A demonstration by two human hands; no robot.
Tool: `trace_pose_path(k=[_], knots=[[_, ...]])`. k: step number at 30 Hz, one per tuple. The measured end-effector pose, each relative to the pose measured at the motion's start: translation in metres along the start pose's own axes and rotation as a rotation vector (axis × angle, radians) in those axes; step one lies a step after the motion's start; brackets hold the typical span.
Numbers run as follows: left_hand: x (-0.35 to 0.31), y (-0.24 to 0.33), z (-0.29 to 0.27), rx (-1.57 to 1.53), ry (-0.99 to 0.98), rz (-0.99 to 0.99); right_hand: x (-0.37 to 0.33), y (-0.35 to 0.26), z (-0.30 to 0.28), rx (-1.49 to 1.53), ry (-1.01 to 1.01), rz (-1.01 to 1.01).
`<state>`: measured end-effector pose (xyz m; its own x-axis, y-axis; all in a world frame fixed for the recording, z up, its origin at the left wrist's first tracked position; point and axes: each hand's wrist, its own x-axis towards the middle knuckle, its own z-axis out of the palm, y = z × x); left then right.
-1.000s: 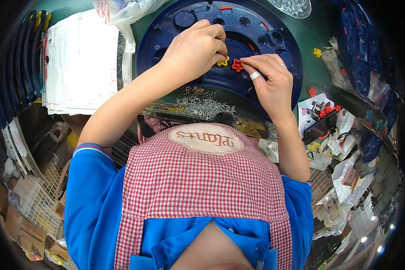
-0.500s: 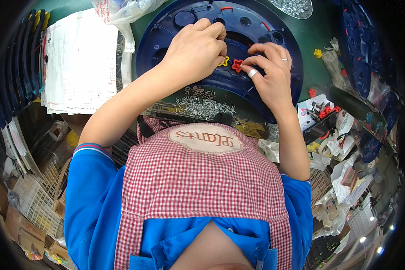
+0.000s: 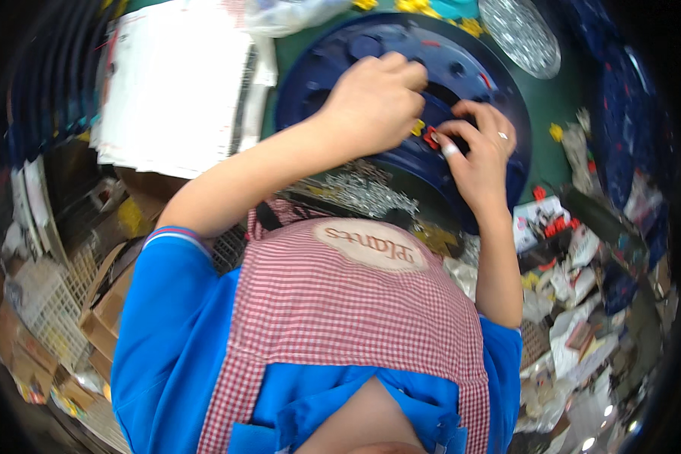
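Note:
A dark blue, rounded plastic panel (image 3: pixel 310 79) lies on the green tabletop under both hands. My left hand (image 3: pixel 378 102) is over its middle, fingers curled closed; what they hold, if anything, is hidden. Beside those fingertips sits a small yellow star-shaped piece (image 3: pixel 418 128). Just right of it is a red star-shaped piece (image 3: pixel 430 138), gripped at its edge between the thumb and forefinger of my right hand (image 3: pixel 478 147). The other fingers of that hand arch above the panel. Motion blur softens the fingertips.
Loose screws (image 3: pixel 367 193) are heaped at the panel's near edge, and a clear container of small metal parts (image 3: pixel 520 34) stands far right. Paper sheets (image 3: pixel 178 91) lie left. Red pieces (image 3: pixel 558 225) are at the right. Dark blue panels (image 3: pixel 45 91) stand stacked far left.
The whole view has shifted, so the panel and hands appear farther right and lower. Yellow pieces show beyond the panel's far edge. Both hands keep their places by the star-shaped pieces.

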<state>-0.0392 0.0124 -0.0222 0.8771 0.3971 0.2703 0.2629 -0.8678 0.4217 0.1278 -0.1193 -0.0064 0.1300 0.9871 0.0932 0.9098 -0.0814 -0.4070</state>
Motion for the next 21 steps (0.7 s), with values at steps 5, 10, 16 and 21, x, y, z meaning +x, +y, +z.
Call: trace_pose_path(k=[5,10,16,21], knots=[[-0.0011,0.0004,0.0036,0.016,0.034,0.005,-0.0017,-0.0023,-0.0031,0.005,-0.027,0.012],[-0.0034,0.0034,0.001,0.047,0.032,0.015,-0.0003,-0.0049,-0.0023,0.008,-0.024,0.009],[-0.0025,-0.0029,0.0052,-0.047,0.035,0.008,-0.0009,0.0001,0.0,0.016,0.008,-0.028],[0.001,-0.0001,0.0002,-0.017,-0.026,-0.011,-0.0005,0.0007,-0.0022,0.031,0.007,-0.026]])
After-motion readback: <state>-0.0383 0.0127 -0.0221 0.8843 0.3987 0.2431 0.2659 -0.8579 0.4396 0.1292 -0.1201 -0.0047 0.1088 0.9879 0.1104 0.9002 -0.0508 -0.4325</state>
